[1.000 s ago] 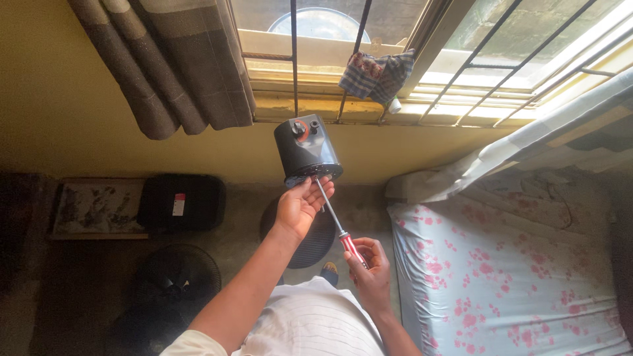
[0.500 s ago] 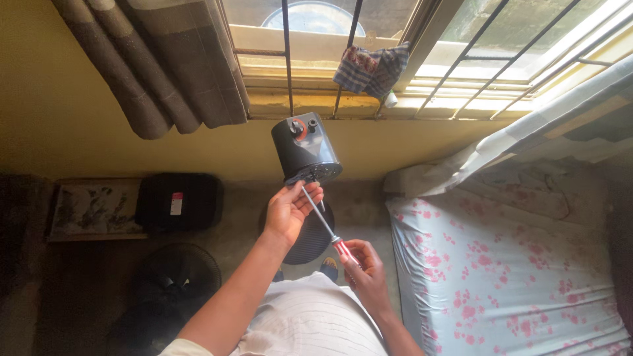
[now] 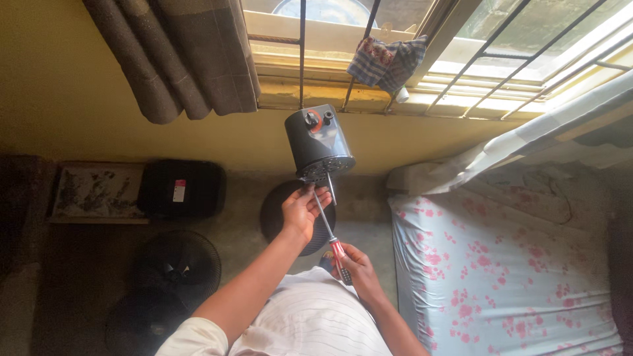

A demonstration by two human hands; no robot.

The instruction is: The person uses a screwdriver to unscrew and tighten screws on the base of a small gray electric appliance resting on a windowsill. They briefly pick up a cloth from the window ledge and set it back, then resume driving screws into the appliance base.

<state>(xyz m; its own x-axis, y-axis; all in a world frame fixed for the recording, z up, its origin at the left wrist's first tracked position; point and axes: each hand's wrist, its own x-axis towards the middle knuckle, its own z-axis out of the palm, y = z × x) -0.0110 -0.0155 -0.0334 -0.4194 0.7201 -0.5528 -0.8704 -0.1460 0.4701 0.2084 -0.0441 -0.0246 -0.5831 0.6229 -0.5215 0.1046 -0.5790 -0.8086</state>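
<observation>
The right hand (image 3: 356, 267) is gripping the red screwdriver (image 3: 328, 227) handle, its shaft pointing toward eleven o'clock. The left hand (image 3: 302, 209) is pinching at the motor housing (image 3: 318, 143) just above; steadying the housing should keep the tip seated.

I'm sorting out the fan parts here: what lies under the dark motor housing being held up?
Under the motor housing sits a round dark base on the floor, partly covered by the left hand and the screwdriver. The base's middle is hidden.
</observation>
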